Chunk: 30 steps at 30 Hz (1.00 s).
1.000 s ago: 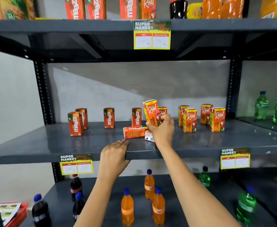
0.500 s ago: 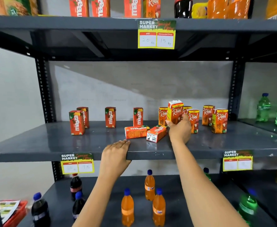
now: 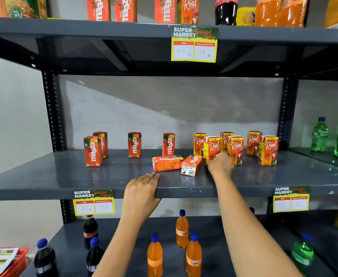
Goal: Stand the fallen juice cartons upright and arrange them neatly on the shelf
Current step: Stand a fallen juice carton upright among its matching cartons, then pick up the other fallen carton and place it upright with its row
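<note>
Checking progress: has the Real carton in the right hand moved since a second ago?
Yes. The Real carton went right, from above the fallen Maaza cartons down onto the shelf.

Bare shelf [image 3: 44,176] left of fallen cartons [image 3: 167,163]

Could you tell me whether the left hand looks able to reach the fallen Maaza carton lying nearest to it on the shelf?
Probably yes. The left hand rests on the shelf's front edge, and the fallen Maaza carton lies just behind its fingers with bare shelf between. The right hand is off to the side, at the Real cartons.

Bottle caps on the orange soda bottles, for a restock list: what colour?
Blue caps, head view.
</note>
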Motion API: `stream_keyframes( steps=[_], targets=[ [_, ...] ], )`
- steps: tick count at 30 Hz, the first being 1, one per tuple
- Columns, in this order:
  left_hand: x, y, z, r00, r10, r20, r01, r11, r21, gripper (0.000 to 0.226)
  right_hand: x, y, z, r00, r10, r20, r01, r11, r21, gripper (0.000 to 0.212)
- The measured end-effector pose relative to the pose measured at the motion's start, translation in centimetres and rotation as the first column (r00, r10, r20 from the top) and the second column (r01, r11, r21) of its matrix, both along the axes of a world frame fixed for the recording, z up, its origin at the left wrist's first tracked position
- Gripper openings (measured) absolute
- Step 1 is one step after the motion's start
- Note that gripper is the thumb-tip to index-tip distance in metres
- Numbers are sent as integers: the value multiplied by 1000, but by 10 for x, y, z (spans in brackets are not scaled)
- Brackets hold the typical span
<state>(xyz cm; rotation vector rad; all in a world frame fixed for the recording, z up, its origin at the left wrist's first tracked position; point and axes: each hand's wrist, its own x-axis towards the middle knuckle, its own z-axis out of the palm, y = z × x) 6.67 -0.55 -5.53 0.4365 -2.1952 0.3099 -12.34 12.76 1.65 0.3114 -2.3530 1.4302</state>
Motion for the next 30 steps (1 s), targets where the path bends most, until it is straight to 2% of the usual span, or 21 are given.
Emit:
stream_keyframes(
  steps=[2,4,6,8,10,12,14,16,19,22,25,30],
  targets=[
    [-5,1,-1,1000,-15,2,15,1000,2,52,10,1,-7,996,-40,-82,40,999,-9,50],
    [-10,2,-4,999,-31,4,31,1000,3,52,24,-5,-14,996,7,-89,-5,1000,22,64],
    [-13,5,-11,999,-46,23,45,999,13,52,33,-13,-22,997,71,-1,-70,983,169,80],
    [-13,10,-25,997,-57,56,56,998,28,54,39,-14,-32,992,37,123,-70,958,277,89],
    [-10,17,-41,994,-64,92,61,997,44,55,43,-8,-43,979,-20,203,-54,934,353,84],
    [-7,23,-55,990,-65,124,58,996,60,55,44,0,-54,973,-32,228,-63,915,398,70],
    [-5,26,-63,987,-68,143,59,996,67,55,43,5,-62,973,-30,228,-58,927,370,62],
    [-5,29,-65,987,-75,145,64,995,76,54,42,11,-70,979,-57,195,-9,947,321,63],
    [-5,31,-69,986,-83,143,72,994,81,54,44,12,-85,986,-58,157,38,991,131,75],
    [-2,31,-71,985,-87,150,75,994,84,54,48,8,-91,997,-44,55,47,997,-61,81],
    [3,25,-73,987,-85,137,74,994,85,53,55,1,-93,995,-64,-70,49,979,-196,69],
    [13,16,-74,989,-77,124,68,994,81,53,66,-8,-102,983,-66,-172,22,968,-250,56]
  ],
)
